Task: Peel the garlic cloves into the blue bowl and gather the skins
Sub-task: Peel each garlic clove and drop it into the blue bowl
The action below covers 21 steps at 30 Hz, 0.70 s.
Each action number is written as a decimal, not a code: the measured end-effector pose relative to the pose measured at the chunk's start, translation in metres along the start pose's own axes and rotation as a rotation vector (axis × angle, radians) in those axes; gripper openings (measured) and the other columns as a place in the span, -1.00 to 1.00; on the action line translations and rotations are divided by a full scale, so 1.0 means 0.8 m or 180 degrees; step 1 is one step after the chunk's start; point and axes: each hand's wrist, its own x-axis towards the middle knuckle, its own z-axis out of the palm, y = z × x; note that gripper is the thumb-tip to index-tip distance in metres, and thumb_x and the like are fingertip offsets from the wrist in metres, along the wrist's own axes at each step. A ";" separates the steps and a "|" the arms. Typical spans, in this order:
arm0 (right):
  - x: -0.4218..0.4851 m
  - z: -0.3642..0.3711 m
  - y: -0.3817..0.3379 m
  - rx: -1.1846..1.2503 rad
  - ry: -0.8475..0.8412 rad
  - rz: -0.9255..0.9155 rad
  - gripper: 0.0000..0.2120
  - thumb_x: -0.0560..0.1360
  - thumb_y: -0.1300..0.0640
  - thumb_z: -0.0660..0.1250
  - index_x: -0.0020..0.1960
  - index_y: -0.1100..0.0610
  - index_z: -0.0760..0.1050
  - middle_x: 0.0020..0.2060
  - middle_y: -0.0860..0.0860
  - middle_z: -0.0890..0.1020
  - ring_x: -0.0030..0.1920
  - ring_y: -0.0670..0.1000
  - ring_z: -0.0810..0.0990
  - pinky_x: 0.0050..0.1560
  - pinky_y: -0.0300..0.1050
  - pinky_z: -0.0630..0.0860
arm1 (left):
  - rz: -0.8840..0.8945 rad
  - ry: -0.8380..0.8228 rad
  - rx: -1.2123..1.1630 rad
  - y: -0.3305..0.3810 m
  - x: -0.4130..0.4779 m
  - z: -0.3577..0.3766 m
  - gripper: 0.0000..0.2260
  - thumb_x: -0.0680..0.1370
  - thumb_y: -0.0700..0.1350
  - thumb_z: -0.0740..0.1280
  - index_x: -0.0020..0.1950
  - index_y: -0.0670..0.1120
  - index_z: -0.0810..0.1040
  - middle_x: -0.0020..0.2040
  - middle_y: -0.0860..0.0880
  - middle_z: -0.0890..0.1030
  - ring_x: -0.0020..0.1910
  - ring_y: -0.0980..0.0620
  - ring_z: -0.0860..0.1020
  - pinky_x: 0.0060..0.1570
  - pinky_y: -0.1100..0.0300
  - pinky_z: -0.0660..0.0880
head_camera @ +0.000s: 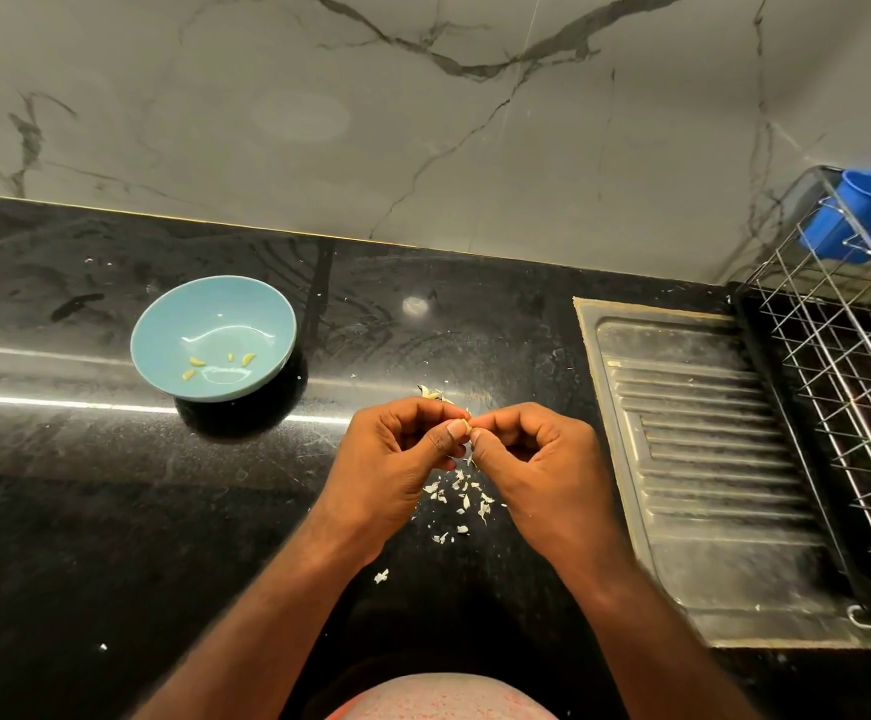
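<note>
A garlic clove is pinched between the fingertips of my left hand and my right hand, a little above the black countertop. Most of the clove is hidden by my fingers. Under my hands lies a scatter of white garlic skins. A few unpeeled garlic pieces sit just beyond my left knuckles. The blue bowl stands to the left, apart from my hands, with several small peeled yellow cloves in its bottom.
A steel sink drainboard lies to the right, with a wire dish rack beyond it holding a blue plastic cup. A marble wall backs the counter. One stray skin lies near my left wrist.
</note>
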 end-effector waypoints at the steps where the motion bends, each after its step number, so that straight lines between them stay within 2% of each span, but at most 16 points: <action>1: 0.000 0.000 -0.001 0.0004 -0.0003 0.0000 -0.90 0.43 0.05 0.50 -0.11 0.07 0.67 -0.33 -0.09 0.68 -0.33 -0.21 0.62 -0.32 -0.39 0.49 | 0.0007 0.0003 0.0008 -0.001 0.001 0.000 -0.87 0.48 -0.19 0.43 0.00 -0.16 0.67 -0.11 -0.11 0.71 -0.15 0.02 0.66 -0.19 0.28 0.56; 11: -0.001 0.004 0.004 -0.0039 0.0038 -0.0027 -0.93 0.46 0.10 0.50 -0.12 0.09 0.66 -0.35 -0.08 0.67 -0.35 -0.17 0.62 -0.33 -0.32 0.51 | -0.0016 0.0010 -0.0057 0.002 -0.002 0.000 -0.82 0.44 -0.13 0.42 0.01 -0.14 0.68 -0.10 -0.12 0.71 -0.12 -0.01 0.66 -0.15 0.25 0.57; 16: -0.002 0.010 0.010 -0.0452 0.0209 -0.0358 -0.95 0.48 0.18 0.47 -0.13 0.06 0.62 -0.28 -0.09 0.65 -0.27 -0.10 0.66 -0.26 -0.14 0.62 | -0.0180 -0.0020 -0.0265 0.001 -0.006 0.004 -0.76 0.45 -0.12 0.42 0.09 -0.17 0.68 -0.01 -0.14 0.72 0.03 -0.13 0.68 0.08 0.00 0.59; 18: -0.002 0.010 0.012 -0.0577 0.0254 -0.0503 -0.94 0.47 0.19 0.47 -0.14 0.06 0.62 -0.26 -0.10 0.64 -0.25 -0.10 0.65 -0.25 -0.10 0.63 | -0.0213 -0.0060 -0.0334 0.001 -0.007 0.006 -0.73 0.45 -0.13 0.43 0.11 -0.19 0.66 0.00 -0.15 0.71 0.05 -0.13 0.68 0.12 -0.02 0.58; 21: -0.001 0.008 0.012 -0.0488 0.0259 -0.0459 -0.92 0.48 0.17 0.47 -0.16 0.03 0.61 -0.27 -0.11 0.63 -0.25 -0.10 0.64 -0.25 -0.16 0.61 | -0.0280 -0.0036 -0.0538 0.000 -0.007 0.007 -0.73 0.43 -0.15 0.44 0.10 -0.20 0.67 0.01 -0.19 0.71 0.05 -0.15 0.67 0.10 0.00 0.59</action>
